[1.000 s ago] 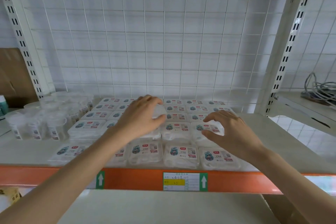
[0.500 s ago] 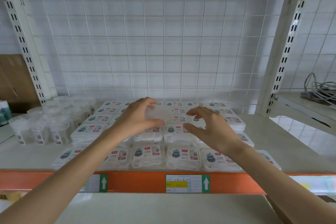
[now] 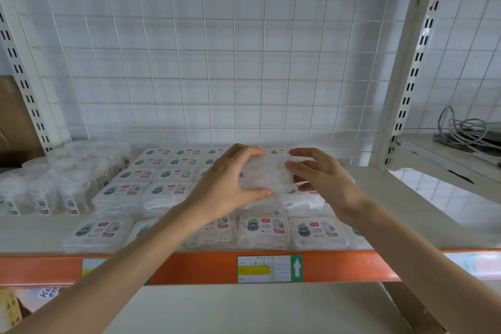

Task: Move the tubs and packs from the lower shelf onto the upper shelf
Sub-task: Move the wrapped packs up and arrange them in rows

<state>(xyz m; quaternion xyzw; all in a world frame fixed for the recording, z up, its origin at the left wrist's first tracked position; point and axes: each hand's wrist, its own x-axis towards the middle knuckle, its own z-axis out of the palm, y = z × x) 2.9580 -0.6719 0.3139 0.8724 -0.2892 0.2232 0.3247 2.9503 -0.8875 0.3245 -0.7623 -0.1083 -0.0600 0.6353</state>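
The shelf beam (image 3: 189, 266) is bright orange; its tag (image 3: 264, 268) is white with a yellow band and a green panel bearing a white arrow. The packs (image 3: 264, 230) are milky clear, their white labels carrying a red badge and a teal cartoon figure, while the held pack (image 3: 267, 175) shows only frosted white. The tubs (image 3: 70, 192) are clear. The wire grid (image 3: 217, 62) is white, and the upright (image 3: 414, 68) is white with black slots.
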